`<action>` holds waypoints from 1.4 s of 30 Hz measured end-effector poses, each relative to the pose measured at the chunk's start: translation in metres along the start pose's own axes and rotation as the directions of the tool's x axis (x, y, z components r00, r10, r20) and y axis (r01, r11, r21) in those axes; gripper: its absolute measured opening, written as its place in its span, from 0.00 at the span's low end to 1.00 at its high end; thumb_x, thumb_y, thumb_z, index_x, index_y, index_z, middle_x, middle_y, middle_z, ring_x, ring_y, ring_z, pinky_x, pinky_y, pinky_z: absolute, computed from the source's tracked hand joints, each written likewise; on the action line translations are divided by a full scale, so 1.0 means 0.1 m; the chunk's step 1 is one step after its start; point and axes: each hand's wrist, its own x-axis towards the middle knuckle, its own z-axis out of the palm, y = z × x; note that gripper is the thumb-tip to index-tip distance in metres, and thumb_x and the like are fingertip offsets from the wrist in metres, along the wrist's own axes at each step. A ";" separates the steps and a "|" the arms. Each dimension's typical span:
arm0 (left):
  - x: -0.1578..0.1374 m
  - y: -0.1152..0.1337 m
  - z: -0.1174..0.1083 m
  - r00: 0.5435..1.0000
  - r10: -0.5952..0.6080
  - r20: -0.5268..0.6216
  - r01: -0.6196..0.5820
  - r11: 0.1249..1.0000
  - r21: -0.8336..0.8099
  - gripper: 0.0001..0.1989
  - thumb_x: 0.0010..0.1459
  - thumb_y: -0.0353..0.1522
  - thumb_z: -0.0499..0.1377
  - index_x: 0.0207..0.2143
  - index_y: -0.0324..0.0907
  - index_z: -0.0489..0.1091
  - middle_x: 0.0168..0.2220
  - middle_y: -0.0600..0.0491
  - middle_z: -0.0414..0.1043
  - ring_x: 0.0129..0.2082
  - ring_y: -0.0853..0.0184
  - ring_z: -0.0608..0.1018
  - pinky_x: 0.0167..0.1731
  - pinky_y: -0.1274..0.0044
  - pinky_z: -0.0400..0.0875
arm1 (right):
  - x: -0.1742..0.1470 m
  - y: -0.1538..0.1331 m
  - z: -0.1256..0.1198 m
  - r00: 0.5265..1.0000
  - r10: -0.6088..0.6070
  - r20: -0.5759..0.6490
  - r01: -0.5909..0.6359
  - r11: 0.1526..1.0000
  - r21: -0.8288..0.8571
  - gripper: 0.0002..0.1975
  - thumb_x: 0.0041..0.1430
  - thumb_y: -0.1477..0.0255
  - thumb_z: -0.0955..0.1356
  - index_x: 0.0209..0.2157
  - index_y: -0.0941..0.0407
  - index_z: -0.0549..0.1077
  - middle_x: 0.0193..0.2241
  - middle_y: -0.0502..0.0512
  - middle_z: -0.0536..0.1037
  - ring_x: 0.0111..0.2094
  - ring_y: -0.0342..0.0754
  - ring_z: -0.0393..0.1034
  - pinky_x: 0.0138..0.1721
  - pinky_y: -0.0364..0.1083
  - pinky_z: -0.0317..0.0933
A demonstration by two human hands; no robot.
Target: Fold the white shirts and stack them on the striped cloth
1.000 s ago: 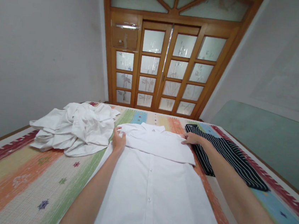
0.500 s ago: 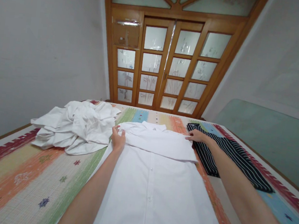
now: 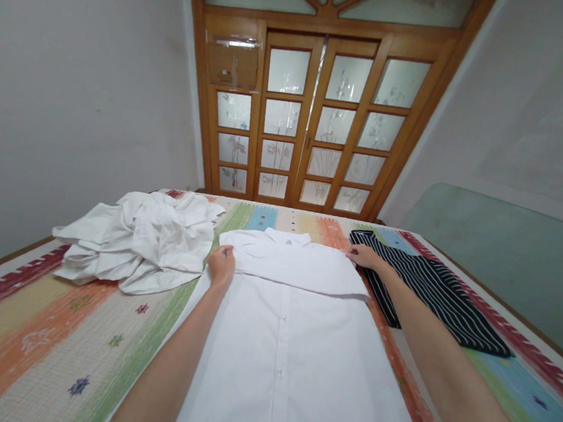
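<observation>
A white button-up shirt [image 3: 318, 369] lies front side up before me, its collar at the far end. One sleeve is laid across the chest, reaching toward the right edge. My left hand [image 3: 221, 265] pinches the shirt at its left edge, near the shoulder, thumb against the fingers. At the right shoulder edge, the fingertips of my right hand [image 3: 365, 255] are closed on the white cloth. The far part of the shirt's right side lies beside black-and-white striped clothing [image 3: 434, 294], which is folded flat under my right forearm.
Crumpled white cloth [image 3: 157, 241] is heaped to the left. Everything rests on a colourful striped cover [image 3: 92, 332]. Wooden doors with glass panes [image 3: 295, 125] stand beyond the far edge, walls rise on both sides, and a pale green panel [image 3: 503, 254] leans at the right.
My left hand has drawn back slightly from the shoulder, its fingers now closer together. The right hand remains at the right shoulder edge. The view has shifted a little.
</observation>
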 end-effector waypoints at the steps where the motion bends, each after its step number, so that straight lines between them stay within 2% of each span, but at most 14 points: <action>1: 0.00 0.00 0.01 1.000 0.000 -0.005 0.000 1.000 0.009 0.12 0.52 0.26 0.53 0.32 0.42 0.77 0.39 0.49 0.80 0.43 0.60 0.79 0.51 0.70 0.69 | 0.00 -0.01 0.02 1.000 0.007 0.001 -0.007 1.000 -0.006 0.11 0.59 0.71 0.64 0.35 0.57 0.79 0.35 0.56 0.81 0.37 0.48 0.74 0.36 0.40 0.61; 5: 0.01 -0.01 0.05 0.998 0.059 -0.029 -0.057 0.996 0.063 0.13 0.51 0.25 0.53 0.32 0.41 0.77 0.41 0.47 0.79 0.44 0.60 0.78 0.52 0.68 0.70 | -0.04 -0.07 0.08 1.000 0.025 -0.010 -0.025 0.999 -0.038 0.14 0.60 0.73 0.62 0.42 0.55 0.78 0.42 0.58 0.80 0.44 0.52 0.73 0.42 0.46 0.61; 8: -0.03 0.00 0.05 0.991 0.124 -0.055 -0.118 0.987 0.109 0.13 0.49 0.22 0.53 0.32 0.40 0.77 0.46 0.44 0.76 0.48 0.58 0.75 0.53 0.65 0.68 | -0.09 -0.14 0.07 0.999 0.021 -0.042 -0.025 0.995 -0.095 0.14 0.60 0.73 0.63 0.44 0.55 0.77 0.45 0.62 0.79 0.49 0.58 0.69 0.48 0.53 0.60; 12: -0.13 0.07 0.03 0.931 0.351 -0.102 -0.325 0.922 0.213 0.18 0.50 0.21 0.53 0.38 0.41 0.77 0.53 0.45 0.70 0.53 0.55 0.70 0.56 0.60 0.66 | -0.15 -0.31 -0.04 0.982 -0.016 -0.188 -0.012 0.989 -0.145 0.17 0.61 0.74 0.61 0.49 0.59 0.75 0.49 0.69 0.75 0.51 0.59 0.67 0.51 0.54 0.58; 14: -0.17 0.11 0.05 0.876 0.482 -0.023 -0.466 0.857 0.219 0.18 0.53 0.22 0.52 0.42 0.42 0.76 0.54 0.46 0.70 0.54 0.57 0.70 0.57 0.62 0.65 | -0.19 -0.44 -0.06 0.968 -0.054 -0.246 0.030 0.994 -0.101 0.19 0.62 0.75 0.60 0.51 0.62 0.73 0.51 0.70 0.74 0.53 0.58 0.66 0.55 0.53 0.56; 16: -0.20 0.13 0.10 0.812 0.571 0.119 -0.583 0.789 0.195 0.17 0.56 0.24 0.52 0.46 0.42 0.74 0.54 0.47 0.71 0.55 0.60 0.70 0.58 0.65 0.65 | -0.26 -0.60 -0.01 0.960 -0.088 -0.265 0.082 0.996 -0.035 0.20 0.65 0.73 0.58 0.53 0.65 0.71 0.53 0.70 0.73 0.56 0.57 0.64 0.59 0.52 0.52; 18: -0.22 0.13 0.14 0.770 0.582 0.263 -0.633 0.748 0.198 0.16 0.58 0.27 0.53 0.48 0.41 0.73 0.55 0.46 0.70 0.56 0.60 0.70 0.58 0.67 0.64 | -0.37 -0.75 0.11 0.969 -0.101 -0.225 0.110 0.994 0.028 0.22 0.67 0.67 0.58 0.54 0.65 0.69 0.57 0.70 0.70 0.61 0.56 0.58 0.62 0.51 0.48; 19: -0.23 0.12 0.16 0.765 0.560 0.318 -0.633 0.743 0.217 0.16 0.58 0.28 0.53 0.47 0.41 0.73 0.56 0.46 0.70 0.57 0.60 0.70 0.58 0.67 0.64 | -0.44 -0.81 0.20 0.978 -0.102 -0.184 0.112 0.993 0.044 0.24 0.68 0.65 0.57 0.55 0.65 0.68 0.58 0.70 0.68 0.63 0.55 0.56 0.63 0.51 0.46; 22: -0.23 0.09 0.18 0.793 0.458 0.401 -0.584 0.757 0.291 0.15 0.59 0.31 0.54 0.47 0.40 0.73 0.56 0.43 0.70 0.59 0.57 0.69 0.59 0.67 0.62 | -0.64 -0.91 0.46 0.996 -0.045 -0.080 0.046 0.999 0.015 0.28 0.68 0.61 0.55 0.59 0.67 0.64 0.62 0.71 0.62 0.67 0.57 0.48 0.65 0.54 0.40; 27: -0.25 0.09 0.14 0.812 0.373 0.449 -0.540 0.773 0.333 0.17 0.60 0.33 0.54 0.51 0.41 0.71 0.59 0.43 0.67 0.63 0.57 0.64 0.62 0.67 0.55 | -0.76 -0.82 0.63 0.976 0.174 -0.132 -0.172 0.985 0.029 0.37 0.67 0.55 0.53 0.64 0.71 0.53 0.66 0.74 0.53 0.67 0.62 0.44 0.65 0.58 0.36; 32: -0.26 0.13 0.11 0.807 0.353 0.474 -0.544 0.756 0.364 0.19 0.61 0.33 0.53 0.54 0.42 0.69 0.60 0.44 0.66 0.64 0.57 0.62 0.63 0.65 0.53 | -0.71 -0.75 0.56 0.970 0.201 -0.139 -0.199 0.980 0.031 0.36 0.67 0.57 0.54 0.63 0.73 0.56 0.64 0.77 0.56 0.67 0.60 0.47 0.65 0.55 0.37; 38: -0.29 0.15 0.09 0.805 0.363 0.470 -0.554 0.743 0.375 0.19 0.61 0.33 0.52 0.53 0.39 0.69 0.60 0.42 0.66 0.63 0.55 0.63 0.62 0.64 0.54 | -0.71 -0.85 0.45 0.957 0.245 -0.155 -0.240 0.969 0.055 0.34 0.66 0.58 0.55 0.59 0.73 0.61 0.61 0.78 0.62 0.64 0.63 0.53 0.63 0.56 0.43; 40: -0.31 0.17 0.07 0.821 0.362 0.441 -0.538 0.750 0.385 0.18 0.61 0.32 0.53 0.52 0.38 0.70 0.59 0.40 0.67 0.63 0.54 0.64 0.62 0.64 0.55 | -0.71 -0.89 0.43 0.950 0.266 -0.162 -0.260 0.964 0.058 0.32 0.66 0.59 0.55 0.58 0.73 0.63 0.59 0.78 0.64 0.63 0.63 0.55 0.63 0.56 0.45; 42: -0.33 0.20 0.04 0.860 0.354 0.367 -0.493 0.764 0.416 0.17 0.59 0.31 0.54 0.50 0.37 0.70 0.59 0.38 0.66 0.62 0.51 0.64 0.62 0.62 0.54 | -0.71 -0.92 0.42 0.938 0.290 -0.187 -0.284 0.957 0.059 0.30 0.65 0.61 0.56 0.56 0.72 0.65 0.58 0.77 0.66 0.62 0.63 0.57 0.62 0.56 0.46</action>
